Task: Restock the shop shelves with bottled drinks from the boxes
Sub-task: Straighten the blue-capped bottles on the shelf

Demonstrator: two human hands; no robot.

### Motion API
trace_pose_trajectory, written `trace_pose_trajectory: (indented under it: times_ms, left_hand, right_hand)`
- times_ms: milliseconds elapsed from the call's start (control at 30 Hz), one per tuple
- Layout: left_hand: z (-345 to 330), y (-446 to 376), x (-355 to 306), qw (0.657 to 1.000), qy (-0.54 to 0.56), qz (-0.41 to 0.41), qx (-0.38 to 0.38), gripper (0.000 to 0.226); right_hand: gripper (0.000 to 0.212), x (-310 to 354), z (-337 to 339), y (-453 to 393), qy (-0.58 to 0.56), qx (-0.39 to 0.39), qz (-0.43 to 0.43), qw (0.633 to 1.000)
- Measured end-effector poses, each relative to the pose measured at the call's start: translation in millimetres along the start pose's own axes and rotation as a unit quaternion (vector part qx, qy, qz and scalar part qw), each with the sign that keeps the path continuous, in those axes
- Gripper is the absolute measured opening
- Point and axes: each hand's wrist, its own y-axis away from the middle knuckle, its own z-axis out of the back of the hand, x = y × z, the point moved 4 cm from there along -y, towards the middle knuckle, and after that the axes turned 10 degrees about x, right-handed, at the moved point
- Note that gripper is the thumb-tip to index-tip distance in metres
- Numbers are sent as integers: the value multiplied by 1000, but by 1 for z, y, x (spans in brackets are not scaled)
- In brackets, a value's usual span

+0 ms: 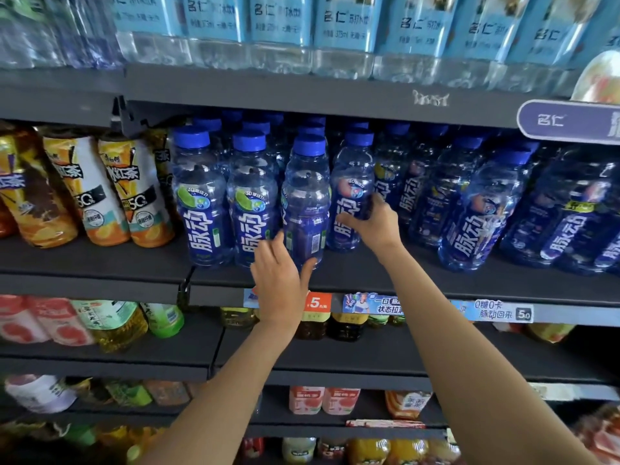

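Observation:
Blue-capped drink bottles with blue labels fill the middle shelf [369,280]. My left hand [278,280] is at the base of one front bottle [305,196] whose label faces away, thumb and fingers curled round its bottom. My right hand [372,226] grips the lower part of the neighbouring blue bottle [352,186], which leans to the left. More bottles of the same kind stand in rows behind and to both sides.
Orange iced-tea bottles [110,193] lean at the left of the same shelf. Light-blue water bottles [345,25] line the shelf above. Price tags [489,310] run along the shelf edge. Lower shelves hold mixed tea and juice bottles [110,320].

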Motion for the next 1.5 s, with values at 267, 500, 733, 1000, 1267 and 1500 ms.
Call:
trace_pose_trajectory:
  times_ms: [267,500,733,1000,1267,1500]
  left_hand:
    - [0,2,2,1000,7,7,4,63]
    - [0,1,2,1000,5,2,5,63]
    - [1,2,0,999,37,-1,31,64]
    - [6,5,-6,996,75,7,41,63]
    - [10,5,-18,985,169,34,34,65]
    - [11,-23,-11,961,169,27,217,87]
  right_hand:
    - [63,-6,1,5,38,8,-18,999]
    - [70,-19,88,52,109,-400,-29,910]
    - [73,-79,105,52,-52,-251,-236,937]
    - [63,-26,39,60,-32,-53,-83,995]
    - [80,-6,-13,54,-4,-124,-71,990]
    - [86,-25,0,52,-154,84,-33,984]
